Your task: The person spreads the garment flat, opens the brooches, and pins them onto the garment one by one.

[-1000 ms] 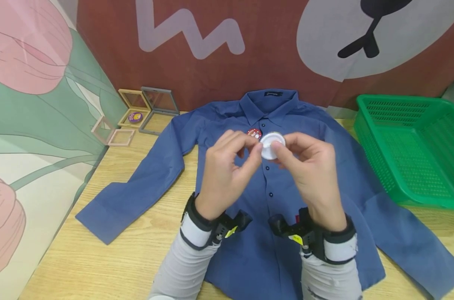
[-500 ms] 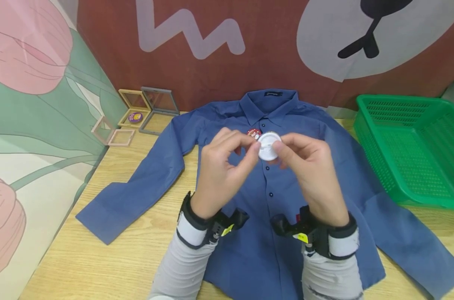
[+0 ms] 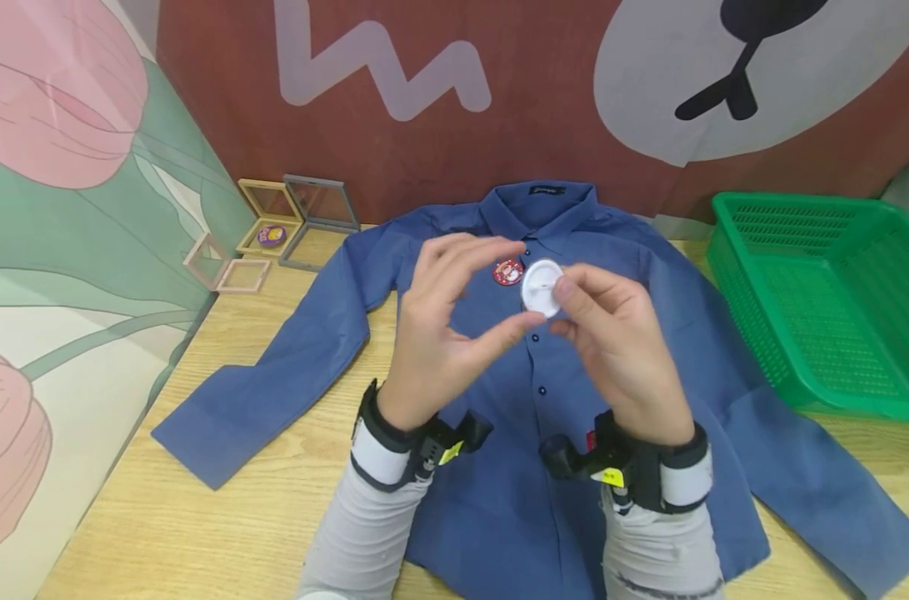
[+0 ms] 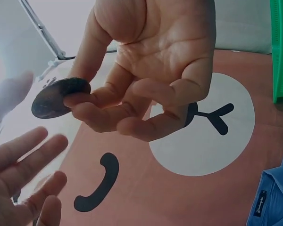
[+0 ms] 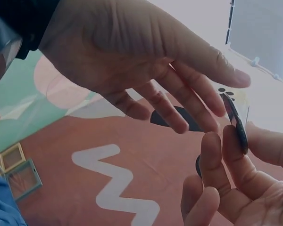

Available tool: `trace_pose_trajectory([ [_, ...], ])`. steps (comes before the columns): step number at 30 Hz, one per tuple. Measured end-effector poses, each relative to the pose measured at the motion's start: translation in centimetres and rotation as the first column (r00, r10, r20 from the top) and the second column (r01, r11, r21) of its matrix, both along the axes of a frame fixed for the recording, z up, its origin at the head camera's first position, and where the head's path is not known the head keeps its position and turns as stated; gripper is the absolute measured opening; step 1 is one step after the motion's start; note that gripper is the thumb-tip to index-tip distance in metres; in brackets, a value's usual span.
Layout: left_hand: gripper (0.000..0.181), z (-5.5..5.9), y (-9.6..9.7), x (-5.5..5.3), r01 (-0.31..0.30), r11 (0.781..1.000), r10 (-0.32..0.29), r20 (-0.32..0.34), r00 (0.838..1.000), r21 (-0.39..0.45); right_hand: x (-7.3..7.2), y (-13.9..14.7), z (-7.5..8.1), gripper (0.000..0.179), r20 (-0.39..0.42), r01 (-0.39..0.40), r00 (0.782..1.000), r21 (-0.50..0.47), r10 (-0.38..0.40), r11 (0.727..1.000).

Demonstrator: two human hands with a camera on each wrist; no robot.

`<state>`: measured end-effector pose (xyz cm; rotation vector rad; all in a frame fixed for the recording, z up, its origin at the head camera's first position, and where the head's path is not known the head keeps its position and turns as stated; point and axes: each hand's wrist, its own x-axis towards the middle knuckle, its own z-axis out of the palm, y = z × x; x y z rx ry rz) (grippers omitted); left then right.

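Observation:
Between thumb and fingers my right hand pinches a round pin-back button badge, its white back and pin facing the head camera. The badge's front looks dark in the left wrist view. My left hand is spread beside it, fingers extended and apart from the thumb, whose tip is right at the badge's lower rim. Below both hands a blue button-up shirt lies flat, collar away from me. A red round badge sits on its chest, just left of the button line.
Small hinged display frames stand open at the back left: a yellow one holding a purple badge, a grey one and a pink one. At the right stands a green plastic basket. A wall runs behind the table.
My left fingers have let go of the badge's edge and spread apart, while the right hand keeps its pinch. The red badge on the shirt shows more fully now.

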<state>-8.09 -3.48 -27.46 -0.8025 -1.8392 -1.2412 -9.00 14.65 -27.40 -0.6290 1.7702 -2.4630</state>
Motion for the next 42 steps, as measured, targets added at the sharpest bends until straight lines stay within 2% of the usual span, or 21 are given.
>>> trace_pose_trajectory([
  [7,0.064,0.0,-0.1,-0.3,0.090,0.995,-0.092,-0.079,0.993,-0.037,0.0,0.0,0.1,0.015,-0.009,-0.070,0.998,-0.006,0.070,0.998],
  [13,0.061,0.1,-0.1,-0.4,0.151,0.987,-0.157,-0.099,0.983,-0.060,0.0,0.0,0.2,0.017,0.004,-0.121,0.993,-0.018,0.121,0.993],
  [18,0.058,0.0,-0.1,-0.6,0.180,0.982,-0.186,-0.106,0.977,-0.059,0.1,0.0,0.2,0.017,0.035,-0.148,0.988,-0.036,0.149,0.988],
  [25,0.056,-0.1,-0.2,-0.9,0.195,0.980,-0.197,-0.084,0.977,-0.032,-0.1,-0.2,0.2,0.018,0.028,-0.164,0.986,-0.005,0.164,0.986],
  [30,0.055,-0.5,-0.3,-1.3,0.200,0.980,-0.199,-0.043,0.979,0.010,-0.5,-0.6,0.3,0.018,0.035,-0.155,0.988,0.035,0.154,0.987],
  [36,0.051,-1.1,-0.3,-1.8,0.230,0.972,-0.231,0.001,0.973,0.051,-0.9,-0.8,0.0,0.018,0.062,-0.148,0.987,0.036,0.145,0.988],
  [42,0.048,-1.4,-0.4,-2.2,0.239,0.969,-0.240,0.018,0.971,0.061,-1.4,-0.7,-0.3,0.017,0.079,-0.125,0.990,0.084,0.118,0.989],
])
